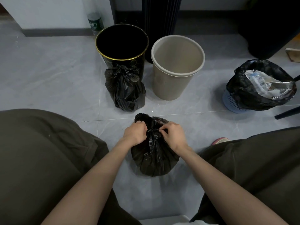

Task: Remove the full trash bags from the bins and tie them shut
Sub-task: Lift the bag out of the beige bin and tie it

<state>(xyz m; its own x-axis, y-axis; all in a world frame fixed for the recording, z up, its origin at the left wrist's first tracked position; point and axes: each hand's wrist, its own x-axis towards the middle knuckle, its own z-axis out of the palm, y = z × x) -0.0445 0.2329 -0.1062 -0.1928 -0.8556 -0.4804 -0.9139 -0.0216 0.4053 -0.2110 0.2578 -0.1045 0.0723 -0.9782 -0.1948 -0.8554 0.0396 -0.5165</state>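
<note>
Bag (155,161), round crinkled black plastic, sat on glossy grey tile floor (48,70). L hand (132,134) & R hand (174,135) each pinched its gathered neck. Tied bag (125,90) stood just in front of gold-rimmed black bin (121,41); smooth beige bin (172,83) beside.

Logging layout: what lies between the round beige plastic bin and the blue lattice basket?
Nothing: bare grey tiled floor separates the beige bin and blue basket, head view.

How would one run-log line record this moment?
step: tying near bag | left hand: grips top | right hand: pinches neck | tied bag: by black bin | blue basket: full bag not removed
</note>
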